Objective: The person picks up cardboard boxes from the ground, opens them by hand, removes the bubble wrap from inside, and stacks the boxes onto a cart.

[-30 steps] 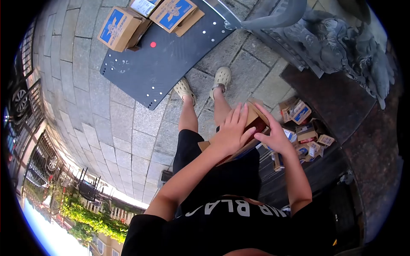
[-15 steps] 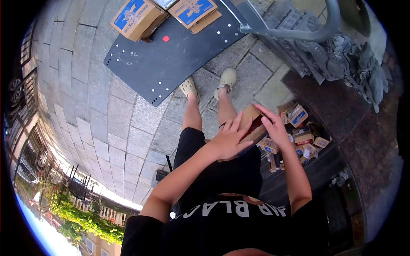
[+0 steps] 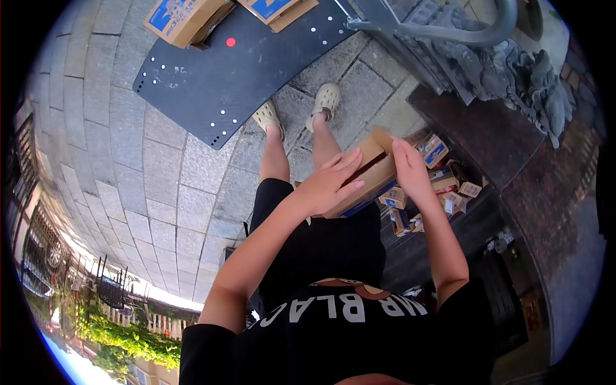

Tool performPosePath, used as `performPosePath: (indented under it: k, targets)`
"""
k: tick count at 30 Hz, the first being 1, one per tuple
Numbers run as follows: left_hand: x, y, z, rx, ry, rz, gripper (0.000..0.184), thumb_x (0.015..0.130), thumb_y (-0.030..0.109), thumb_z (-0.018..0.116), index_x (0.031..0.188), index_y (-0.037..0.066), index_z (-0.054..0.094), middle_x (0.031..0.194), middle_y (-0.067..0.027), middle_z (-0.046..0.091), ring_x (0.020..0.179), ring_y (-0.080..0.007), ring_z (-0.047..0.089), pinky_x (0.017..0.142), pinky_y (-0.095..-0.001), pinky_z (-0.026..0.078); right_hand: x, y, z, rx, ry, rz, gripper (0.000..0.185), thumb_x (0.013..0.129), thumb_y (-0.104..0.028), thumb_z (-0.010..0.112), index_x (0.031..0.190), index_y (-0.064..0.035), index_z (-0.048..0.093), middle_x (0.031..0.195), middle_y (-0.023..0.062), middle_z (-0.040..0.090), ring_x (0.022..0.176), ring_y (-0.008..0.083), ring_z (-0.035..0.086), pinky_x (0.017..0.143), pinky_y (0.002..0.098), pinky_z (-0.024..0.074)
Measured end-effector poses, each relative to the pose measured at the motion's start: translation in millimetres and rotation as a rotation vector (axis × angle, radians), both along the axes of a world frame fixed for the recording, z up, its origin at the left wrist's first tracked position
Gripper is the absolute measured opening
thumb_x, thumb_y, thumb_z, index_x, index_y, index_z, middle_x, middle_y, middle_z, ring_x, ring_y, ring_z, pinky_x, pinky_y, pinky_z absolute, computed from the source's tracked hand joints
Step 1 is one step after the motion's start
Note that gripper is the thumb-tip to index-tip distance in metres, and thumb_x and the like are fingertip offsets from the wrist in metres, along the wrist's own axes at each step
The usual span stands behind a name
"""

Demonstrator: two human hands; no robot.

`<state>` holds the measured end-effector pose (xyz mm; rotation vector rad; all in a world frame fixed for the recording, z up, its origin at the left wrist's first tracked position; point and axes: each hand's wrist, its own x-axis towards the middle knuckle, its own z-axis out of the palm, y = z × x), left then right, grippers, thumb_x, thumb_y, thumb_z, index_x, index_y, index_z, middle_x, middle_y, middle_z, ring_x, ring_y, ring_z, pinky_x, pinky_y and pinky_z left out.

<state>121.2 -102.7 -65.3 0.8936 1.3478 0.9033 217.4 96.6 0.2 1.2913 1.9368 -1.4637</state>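
Left hand (image 3: 328,187) and right hand (image 3: 410,170), fingers slightly spread, held a cardboard carton (image 3: 378,181) between them; closure appeared partial, one slot (image 3: 370,170) unclosed.

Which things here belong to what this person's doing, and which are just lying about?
Part of the job:
left hand and right hand, on the box
cardboard box between them

Apparently just about, with neither hand on them:
heaped small boxes, perhaps related
boxes on the dark surface, perhaps related
dark surface with pale dots
metal bar
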Motion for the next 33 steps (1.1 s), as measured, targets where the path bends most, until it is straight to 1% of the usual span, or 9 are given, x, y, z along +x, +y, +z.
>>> performPosePath:
  k: [4, 7, 10, 14, 21, 27, 30, 32, 33]
  targets:
    - [-7.2, -4.1, -3.6, -0.023, -0.014, 0.066, 0.056, 0.095, 0.034, 0.056, 0.144, 0.009, 0.043, 0.152, -0.0108, 0.038, 0.132, -0.0343, 0.044, 0.109, -0.0399, 0.038, 10.5, 0.6, -7.9, 0.029, -0.013, -0.043, 0.038, 0.104, -0.023, 0.04, 0.12, 0.0058, 0.06, 0.108, 0.0143, 0.069, 0.099, 0.018, 0.063, 0.09, 0.03, 0.0466]
    - [6.8, -6.9, -8.7, 0.037, 0.197, 0.051, 0.058, 0.093, 0.034, 0.058, 0.145, 0.013, 0.041, 0.151, -0.0072, 0.04, 0.121, -0.0324, 0.054, 0.097, -0.0385, 0.049, 8.7, -3.8, -5.6, -0.003, 0.054, -0.111, 0.037, 0.104, -0.021, 0.042, 0.119, 0.0062, 0.06, 0.105, 0.0158, 0.069, 0.096, 0.0176, 0.064, 0.088, 0.0293, 0.0474]
    - [16.8, -2.7, -7.4, 0.019, 0.385, 0.013, 0.059, 0.092, 0.034, 0.059, 0.145, 0.015, 0.04, 0.148, -0.0065, 0.043, 0.108, -0.0316, 0.06, 0.087, -0.0377, 0.054, 6.9, -11.7, -7.2, -0.001, 0.004, -0.14, 0.035, 0.103, -0.019, 0.043, 0.119, 0.0057, 0.061, 0.107, 0.0198, 0.069, 0.097, 0.0233, 0.067, 0.088, 0.0312, 0.0488]
    - [15.2, 1.5, -1.7, 0.006, 0.514, -0.035, 0.059, 0.09, 0.034, 0.06, 0.145, 0.022, 0.042, 0.145, -0.0076, 0.046, 0.094, -0.0312, 0.063, 0.081, -0.0383, 0.056, 4.0, -19.3, -4.3, 0.206, 0.066, 0.13, 0.032, 0.099, -0.017, 0.047, 0.119, 0.0035, 0.062, 0.113, 0.0237, 0.066, 0.106, 0.038, 0.064, 0.091, 0.0368, 0.0494]
    - [21.4, 2.8, -0.3, 0.024, 0.639, -0.11, 0.052, 0.093, 0.029, 0.056, 0.144, 0.025, 0.044, 0.146, -0.0091, 0.045, 0.097, -0.0335, 0.063, 0.084, -0.0425, 0.055, 22.3, -28.4, -13.4, 0.374, 0.045, 0.485, 0.036, 0.095, -0.025, 0.057, 0.122, -0.0036, 0.063, 0.125, 0.0238, 0.059, 0.111, 0.0396, 0.059, 0.094, 0.0414, 0.0487]
    - [-7.8, -7.6, -11.0, 0.065, 0.324, -0.124, 0.041, 0.096, 0.025, 0.051, 0.136, 0.018, 0.054, 0.146, -0.0111, 0.044, 0.112, -0.037, 0.058, 0.098, -0.0451, 0.047, 36.3, -27.0, -13.2, 0.46, 0.062, 0.749, 0.047, 0.09, -0.036, 0.062, 0.125, -0.0058, 0.062, 0.138, 0.0262, 0.047, 0.116, 0.0412, 0.053, 0.095, 0.0443, 0.0474]
    - [-27.9, -22.5, -9.0, -0.159, 0.085, 0.046, 0.037, 0.1, 0.027, 0.048, 0.13, 0.007, 0.057, 0.145, -0.0155, 0.044, 0.119, -0.0355, 0.056, 0.106, -0.0415, 0.04, 45.1, -25.7, -15.7, 0.456, 0.036, 0.767, 0.049, 0.089, -0.038, 0.062, 0.126, -0.0043, 0.061, 0.139, 0.0274, 0.044, 0.117, 0.0408, 0.052, 0.097, 0.0442, 0.0458]
    - [-5.8, -50.8, -28.1, -0.326, -0.128, 0.734, 0.047, 0.104, 0.032, 0.041, 0.138, 0.0, 0.046, 0.146, -0.0178, 0.042, 0.127, -0.0335, 0.05, 0.112, -0.0394, 0.032, 48.9, -26.2, -18.7, 0.459, 0.038, 0.766, 0.05, 0.09, -0.038, 0.062, 0.126, -0.0036, 0.061, 0.14, 0.0281, 0.044, 0.117, 0.0406, 0.051, 0.098, 0.0439, 0.0449]
    - [7.3, -61.3, -34.6, -0.326, -0.123, 0.732, 0.047, 0.104, 0.032, 0.041, 0.138, 0.0, 0.046, 0.146, -0.0178, 0.042, 0.127, -0.0335, 0.05, 0.112, -0.0394, 0.032, 50.1, -27.7, -19.8, 0.436, 0.03, 0.742, 0.049, 0.091, -0.037, 0.061, 0.126, -0.003, 0.061, 0.139, 0.0289, 0.044, 0.118, 0.0412, 0.051, 0.099, 0.044, 0.0443]
